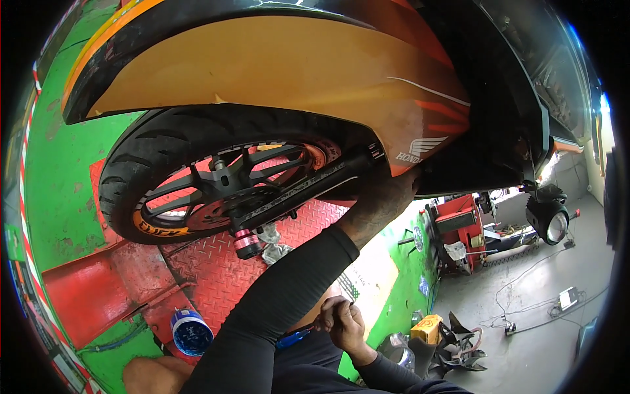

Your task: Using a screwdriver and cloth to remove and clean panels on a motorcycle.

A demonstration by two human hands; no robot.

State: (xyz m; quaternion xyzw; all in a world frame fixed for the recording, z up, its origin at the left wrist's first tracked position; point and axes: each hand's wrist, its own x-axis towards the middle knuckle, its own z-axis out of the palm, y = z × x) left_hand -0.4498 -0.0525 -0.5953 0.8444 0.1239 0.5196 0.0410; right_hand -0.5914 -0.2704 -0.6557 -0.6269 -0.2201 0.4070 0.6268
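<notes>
My left arm, in a black sleeve, reaches up past the front wheel [157, 164] of a motorcycle. My left hand [388, 197] goes in behind the lower edge of the orange front fairing [295, 72], beside the black fork leg [315, 187]. Its fingers are hidden there, so what they touch does not show. Low in the middle, my right hand [346, 327] is closed, with its fingers curled around a slim blue-handled tool [293, 339]. Part of that tool is behind my left forearm, and its exact kind is unclear.
The wheel stands over a red tread-plate lift [315, 226] on a green floor [59, 144]. A blue tub [191, 333] sits at lower left. At right are a yellow box [426, 328], black plastic parts [459, 348], a round lamp [556, 223] and cables on grey floor.
</notes>
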